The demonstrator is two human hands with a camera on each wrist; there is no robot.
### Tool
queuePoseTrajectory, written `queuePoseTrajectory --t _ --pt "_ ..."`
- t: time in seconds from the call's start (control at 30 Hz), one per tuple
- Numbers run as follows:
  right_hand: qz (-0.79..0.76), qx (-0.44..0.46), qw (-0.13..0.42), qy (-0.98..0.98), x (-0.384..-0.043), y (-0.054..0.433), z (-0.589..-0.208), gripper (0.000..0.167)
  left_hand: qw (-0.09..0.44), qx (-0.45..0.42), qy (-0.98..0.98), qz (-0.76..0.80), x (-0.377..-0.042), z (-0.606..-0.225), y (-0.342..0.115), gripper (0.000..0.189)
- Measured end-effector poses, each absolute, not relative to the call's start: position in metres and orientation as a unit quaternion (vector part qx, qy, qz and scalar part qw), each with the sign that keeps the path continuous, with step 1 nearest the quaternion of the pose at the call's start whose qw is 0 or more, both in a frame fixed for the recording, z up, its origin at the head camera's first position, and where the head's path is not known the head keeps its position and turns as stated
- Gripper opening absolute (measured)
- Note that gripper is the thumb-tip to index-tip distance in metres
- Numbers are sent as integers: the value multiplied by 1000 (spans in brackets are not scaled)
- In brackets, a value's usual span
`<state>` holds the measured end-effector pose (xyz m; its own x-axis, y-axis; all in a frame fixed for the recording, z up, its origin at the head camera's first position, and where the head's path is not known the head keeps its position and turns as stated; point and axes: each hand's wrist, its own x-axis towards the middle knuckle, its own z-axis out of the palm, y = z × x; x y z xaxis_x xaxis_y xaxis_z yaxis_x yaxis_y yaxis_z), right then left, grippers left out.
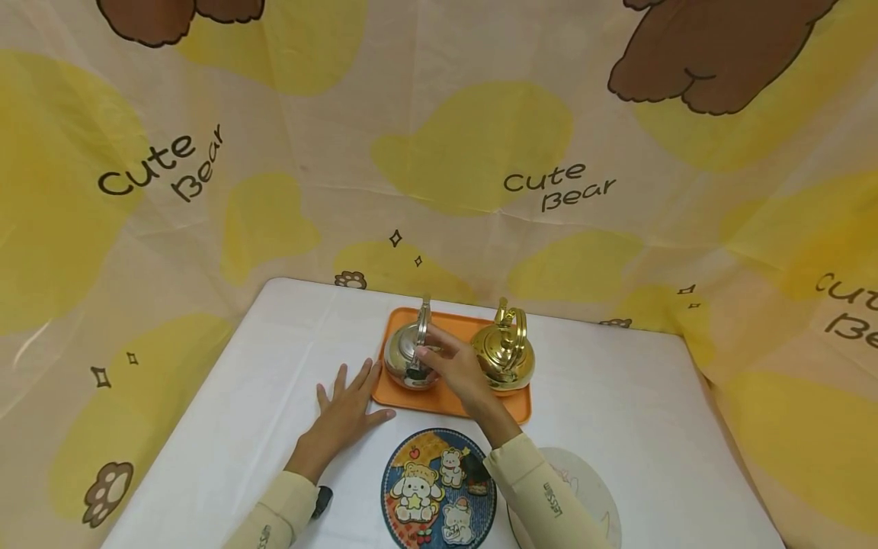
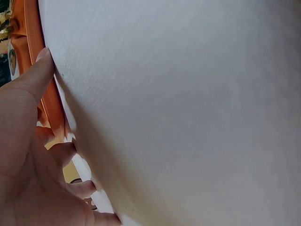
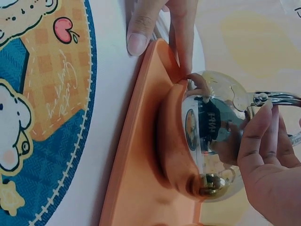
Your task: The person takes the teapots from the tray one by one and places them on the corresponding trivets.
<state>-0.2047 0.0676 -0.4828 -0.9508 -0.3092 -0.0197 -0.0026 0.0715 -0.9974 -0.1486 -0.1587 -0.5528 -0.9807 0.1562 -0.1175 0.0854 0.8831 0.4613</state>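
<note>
On an orange tray (image 1: 427, 402) sit a shiny silver teapot (image 1: 400, 358) at the left and a gold teapot (image 1: 495, 358) at the right. My right hand (image 1: 465, 375) reaches over the tray and pinches the silver teapot's upright handle (image 3: 277, 98) between thumb and fingers. The pot's round, mirror-like body (image 3: 221, 127) stays low over the tray. My left hand (image 1: 345, 415) lies spread on the white table, its fingertips right at the tray's left edge. In the left wrist view, its thumb (image 2: 40, 73) touches the tray's rim.
Nearer me lies a round mat (image 1: 439, 488) with cartoon animals on blue and orange patches. A pale round mat (image 1: 597, 496) is beside it, partly under my right sleeve (image 1: 542, 492). A printed cloth (image 1: 466, 152) hangs behind the white table (image 1: 617, 396).
</note>
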Motion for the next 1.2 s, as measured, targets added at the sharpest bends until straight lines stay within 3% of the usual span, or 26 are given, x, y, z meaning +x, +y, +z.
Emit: queuePoseTrajectory --t 1.2 --pt "-697 -170 109 688 -184 84 -449 51 77 61 967 236 -149 -553 -157 99"
